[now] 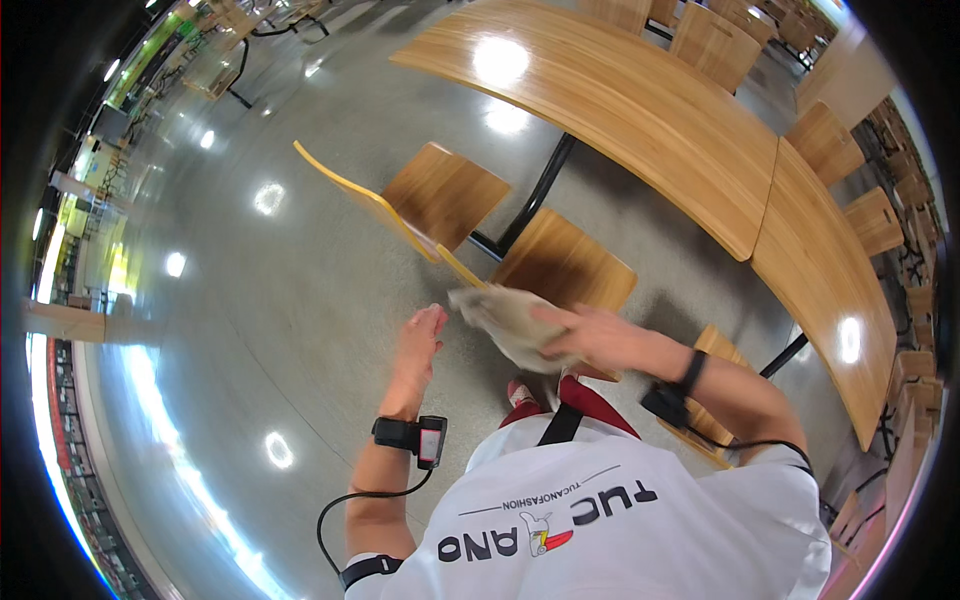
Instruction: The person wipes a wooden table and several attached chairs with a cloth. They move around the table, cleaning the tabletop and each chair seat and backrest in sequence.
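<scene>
My right hand (589,336) grips a greyish cloth (514,326), blurred by motion, near the backrest of a wooden chair whose seat (566,259) lies just beyond. Left of it, my left hand (421,334) is raised over the floor, fingers close together and slightly bent, with nothing seen in it. A second wooden chair seat (445,191) with a yellow-edged backrest (367,199) stands farther off. Both seats join a black metal frame (536,195) beneath a long wooden table (637,97). Each wrist wears a black strapped device with a cable.
Another table section (825,292) adjoins on the right, with a chair (720,349) partly behind my right forearm. More wooden chairs (716,45) line the table's far side. Grey, shiny floor (300,315) extends to the left. A further table and seats stand at the upper left.
</scene>
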Motion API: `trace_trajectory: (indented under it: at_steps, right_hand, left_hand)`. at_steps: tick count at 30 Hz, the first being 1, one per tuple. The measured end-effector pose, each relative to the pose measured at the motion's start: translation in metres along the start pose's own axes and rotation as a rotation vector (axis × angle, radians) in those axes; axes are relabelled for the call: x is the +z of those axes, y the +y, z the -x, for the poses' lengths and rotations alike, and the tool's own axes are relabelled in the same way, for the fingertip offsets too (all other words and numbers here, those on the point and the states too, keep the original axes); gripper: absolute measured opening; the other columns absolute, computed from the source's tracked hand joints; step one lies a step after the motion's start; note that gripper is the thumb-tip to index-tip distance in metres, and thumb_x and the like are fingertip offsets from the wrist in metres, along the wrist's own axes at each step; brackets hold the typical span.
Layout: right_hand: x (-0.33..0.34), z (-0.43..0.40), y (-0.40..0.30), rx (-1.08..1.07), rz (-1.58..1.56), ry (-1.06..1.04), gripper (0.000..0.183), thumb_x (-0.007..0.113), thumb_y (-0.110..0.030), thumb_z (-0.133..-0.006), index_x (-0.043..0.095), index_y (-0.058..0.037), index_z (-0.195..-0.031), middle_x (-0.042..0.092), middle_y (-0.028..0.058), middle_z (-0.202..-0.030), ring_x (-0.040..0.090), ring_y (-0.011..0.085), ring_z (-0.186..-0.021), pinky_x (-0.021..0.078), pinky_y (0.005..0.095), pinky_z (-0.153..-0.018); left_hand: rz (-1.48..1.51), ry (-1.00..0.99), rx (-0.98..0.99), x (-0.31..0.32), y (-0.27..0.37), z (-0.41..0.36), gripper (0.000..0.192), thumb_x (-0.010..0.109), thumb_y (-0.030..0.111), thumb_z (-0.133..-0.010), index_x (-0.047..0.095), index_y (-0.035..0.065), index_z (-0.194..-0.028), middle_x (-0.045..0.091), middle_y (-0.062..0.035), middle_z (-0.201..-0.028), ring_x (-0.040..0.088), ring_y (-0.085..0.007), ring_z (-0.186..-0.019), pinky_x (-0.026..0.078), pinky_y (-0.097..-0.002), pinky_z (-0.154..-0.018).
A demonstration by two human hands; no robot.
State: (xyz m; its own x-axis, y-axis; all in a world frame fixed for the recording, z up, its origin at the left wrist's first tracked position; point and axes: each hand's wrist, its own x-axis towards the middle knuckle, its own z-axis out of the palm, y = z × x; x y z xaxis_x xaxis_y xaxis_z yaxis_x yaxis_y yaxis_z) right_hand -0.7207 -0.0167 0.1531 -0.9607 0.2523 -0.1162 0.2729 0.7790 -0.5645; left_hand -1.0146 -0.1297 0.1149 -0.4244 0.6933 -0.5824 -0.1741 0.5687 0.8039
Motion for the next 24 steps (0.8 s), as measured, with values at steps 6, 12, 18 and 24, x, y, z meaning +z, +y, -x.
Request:
trace_trajectory:
  at_steps: [6, 12, 18, 24]
  right_hand:
    - [0.013, 0.146, 0.071, 0.444, -0.721, -0.042, 0.037, 0.062, 0.002, -0.069, 0.071, -0.0058, -0.104, 0.068, 0.0161, -0.109, 0.062, 0.0285, -0.104, 0.0497, 0.0340, -0.089]
    - [0.044, 0.116, 0.121, 0.800, -0.903, 0.457, 0.030, 0.059, -0.007, -0.081, 0.065, -0.0027, -0.110, 0.067, 0.0075, -0.097, 0.060, 0.0165, -0.089, 0.0487, 0.0320, -0.080]
    - [0.055, 0.020, 0.060, 0.239, -1.104, 0.201, 0.046, 0.059, -0.035, -0.097, 0.054, -0.0069, -0.133, 0.058, 0.0134, -0.126, 0.054, 0.0214, -0.113, 0.0414, 0.0333, -0.098]
    - [0.133, 0.016, 0.114, 0.277, -1.022, -0.250, 0.045, 0.052, -0.035, -0.098, 0.052, -0.0126, -0.137, 0.058, 0.0201, -0.118, 0.054, 0.0332, -0.117, 0.0408, 0.0384, -0.101]
  left_hand:
    - [-0.212, 0.254, 0.437, 0.031, -0.007, -0.065, 0.044, 0.049, 0.033, -0.098, 0.055, -0.0069, -0.117, 0.061, -0.0152, -0.116, 0.054, -0.0226, -0.107, 0.041, -0.0348, -0.090]
    - [0.040, 0.231, 0.177, 0.050, 0.019, -0.135, 0.039, 0.045, 0.025, -0.098, 0.050, -0.0065, -0.120, 0.059, -0.0228, -0.112, 0.056, -0.0321, -0.103, 0.042, -0.0390, -0.093]
    - [-0.366, 0.538, 0.318, 0.093, 0.049, -0.092, 0.036, 0.042, 0.023, -0.101, 0.050, -0.0058, -0.120, 0.058, -0.0226, -0.110, 0.055, -0.0324, -0.102, 0.041, -0.0393, -0.094]
    - [-0.444, 0.553, 0.312, 0.075, 0.046, -0.083, 0.036, 0.041, 0.025, -0.102, 0.050, -0.0053, -0.119, 0.057, -0.0200, -0.111, 0.053, -0.0299, -0.105, 0.039, -0.0379, -0.096]
